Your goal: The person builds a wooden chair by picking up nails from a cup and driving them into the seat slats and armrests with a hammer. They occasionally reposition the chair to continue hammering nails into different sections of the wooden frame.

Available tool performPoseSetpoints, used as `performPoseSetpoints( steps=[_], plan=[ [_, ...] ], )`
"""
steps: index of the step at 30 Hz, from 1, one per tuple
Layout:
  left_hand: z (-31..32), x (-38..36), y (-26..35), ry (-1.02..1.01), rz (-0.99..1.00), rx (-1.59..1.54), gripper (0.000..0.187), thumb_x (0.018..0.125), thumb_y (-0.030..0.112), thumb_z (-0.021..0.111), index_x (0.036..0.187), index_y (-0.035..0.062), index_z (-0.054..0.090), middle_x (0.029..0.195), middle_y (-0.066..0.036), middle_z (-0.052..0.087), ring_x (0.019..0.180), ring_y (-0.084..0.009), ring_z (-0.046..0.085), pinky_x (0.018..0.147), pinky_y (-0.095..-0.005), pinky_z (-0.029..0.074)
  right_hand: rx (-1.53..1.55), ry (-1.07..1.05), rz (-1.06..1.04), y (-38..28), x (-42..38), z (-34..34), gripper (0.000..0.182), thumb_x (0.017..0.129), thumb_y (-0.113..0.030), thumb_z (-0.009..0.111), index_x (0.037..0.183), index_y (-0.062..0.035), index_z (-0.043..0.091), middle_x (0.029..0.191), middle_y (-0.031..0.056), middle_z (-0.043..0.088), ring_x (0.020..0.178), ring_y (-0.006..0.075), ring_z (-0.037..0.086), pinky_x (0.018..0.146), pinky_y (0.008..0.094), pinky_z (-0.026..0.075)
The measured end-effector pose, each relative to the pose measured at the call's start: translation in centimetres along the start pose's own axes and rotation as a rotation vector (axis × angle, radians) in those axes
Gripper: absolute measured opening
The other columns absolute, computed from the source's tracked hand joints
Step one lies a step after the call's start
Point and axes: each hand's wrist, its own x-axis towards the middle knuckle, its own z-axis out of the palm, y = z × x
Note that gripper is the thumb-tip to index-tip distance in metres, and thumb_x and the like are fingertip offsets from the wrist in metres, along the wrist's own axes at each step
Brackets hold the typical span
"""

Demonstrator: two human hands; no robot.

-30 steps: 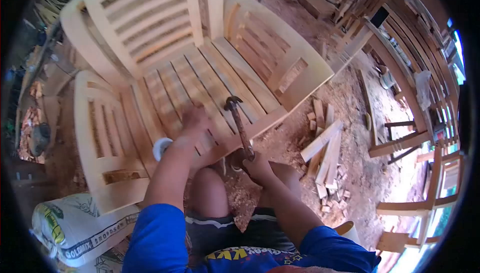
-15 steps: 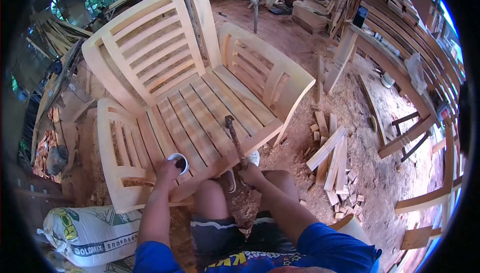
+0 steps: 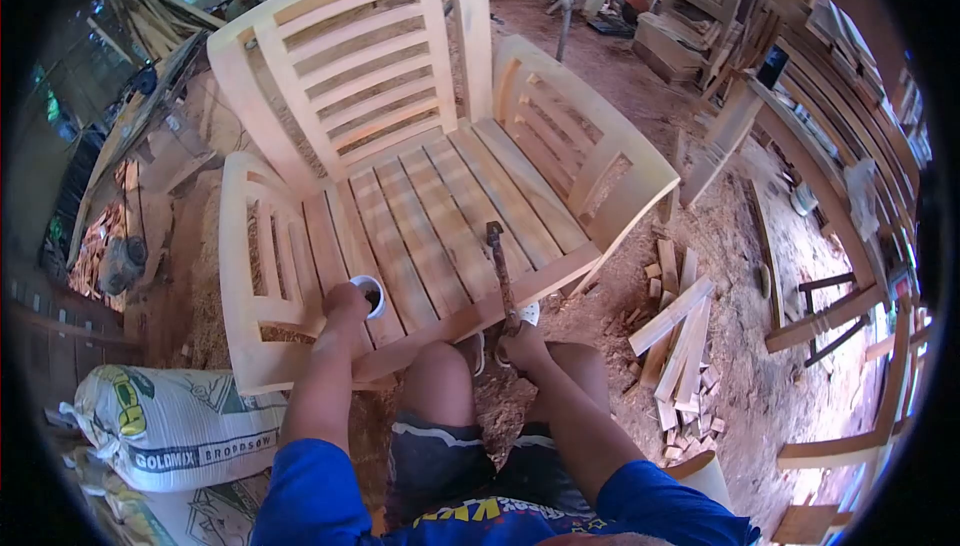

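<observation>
Wooden chair (image 3: 420, 196) — right hand (image 3: 522, 344) grips hammer (image 3: 500, 271), left hand (image 3: 345, 303) fingers in cup (image 3: 370, 294).

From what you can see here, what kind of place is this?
Most likely a furniture-making workshop: an unfinished wooden chair stands on a sawdust-covered floor, offcuts lie beside it, and the right hand holds a hammer.

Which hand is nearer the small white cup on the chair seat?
Left. The left hand is at the white cup, touching it; the right hand grips the hammer over toward the seat's front edge.
</observation>
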Motion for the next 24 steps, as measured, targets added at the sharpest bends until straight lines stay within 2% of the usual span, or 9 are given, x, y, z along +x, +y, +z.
performPoseSetpoints(
  steps=[2,9,11,14,20,23,24],
  plan=[
    [-1.7,-0.7,-0.5,-0.023,-0.021,0.009,0.044,0.086,0.035,0.074,0.12,0.0078,0.075,0.126,-0.012,0.073,0.117,-0.0277,0.071,0.095,-0.0406,0.059,-0.027,0.025,-0.003,-0.1,0.0,0.2,0.04,0.078,-0.021,0.072,0.107,0.0057,0.066,0.091,0.0234,0.073,0.086,0.0347,0.075,0.076,0.0448,0.059],
    [1.2,3.2,-4.1,0.025,-0.072,-0.06,0.043,0.088,0.033,0.072,0.123,0.0071,0.073,0.125,-0.015,0.073,0.114,-0.0305,0.071,0.095,-0.0428,0.059,0.067,-0.021,-0.017,0.2,0.1,0.3,0.041,0.078,-0.021,0.073,0.106,0.0079,0.065,0.091,0.0257,0.073,0.087,0.0364,0.075,0.076,0.044,0.059],
    [2.5,5.1,-5.5,0.047,-0.05,-0.078,0.044,0.088,0.031,0.073,0.125,0.0065,0.072,0.123,-0.017,0.073,0.112,-0.0324,0.072,0.095,-0.0445,0.058,-0.027,-0.038,0.022,0.4,0.4,0.2,0.041,0.078,-0.021,0.072,0.105,0.0081,0.065,0.091,0.0263,0.073,0.088,0.0372,0.075,0.077,0.0446,0.059],
    [-0.2,2.5,-5.4,0.127,-0.011,-0.121,0.04,0.086,0.027,0.074,0.119,0.0037,0.073,0.12,-0.018,0.073,0.11,-0.0356,0.072,0.094,-0.0458,0.058,-0.06,0.02,-0.013,0.1,0.0,0.1,0.04,0.077,-0.022,0.072,0.103,0.0081,0.066,0.089,0.0269,0.073,0.088,0.0392,0.074,0.077,0.0458,0.059],
    [-2.9,-0.7,-4.4,0.477,0.014,-0.383,0.023,0.08,0.02,0.074,0.092,0.0002,0.072,0.106,-0.023,0.075,0.099,-0.0383,0.074,0.084,-0.0454,0.06,-0.034,0.008,-0.054,0.4,0.4,0.0,0.041,0.077,-0.025,0.072,0.102,0.0079,0.066,0.09,0.028,0.073,0.091,0.0416,0.073,0.08,0.0471,0.058],
    [-4.7,-2.0,-3.6,0.397,0.035,-0.499,0.025,0.077,0.02,0.073,0.091,-0.0008,0.07,0.1,-0.024,0.074,0.089,-0.0399,0.074,0.08,-0.0464,0.06,-0.019,0.01,-0.068,-0.7,0.1,-0.8,0.041,0.078,-0.025,0.072,0.102,0.0078,0.066,0.092,0.0286,0.072,0.092,0.0409,0.073,0.079,0.0475,0.058],
    [-3.9,-1.6,-3.8,0.42,0.078,-0.515,0.024,0.079,0.018,0.071,0.092,-0.0012,0.068,0.097,-0.023,0.074,0.085,-0.0383,0.075,0.076,-0.0453,0.06,-0.012,0.005,-0.06,-0.6,-0.4,-1.0,0.04,0.078,-0.024,0.072,0.102,0.0077,0.066,0.093,0.0288,0.072,0.092,0.0406,0.073,0.079,0.0476,0.058]
  ],
)
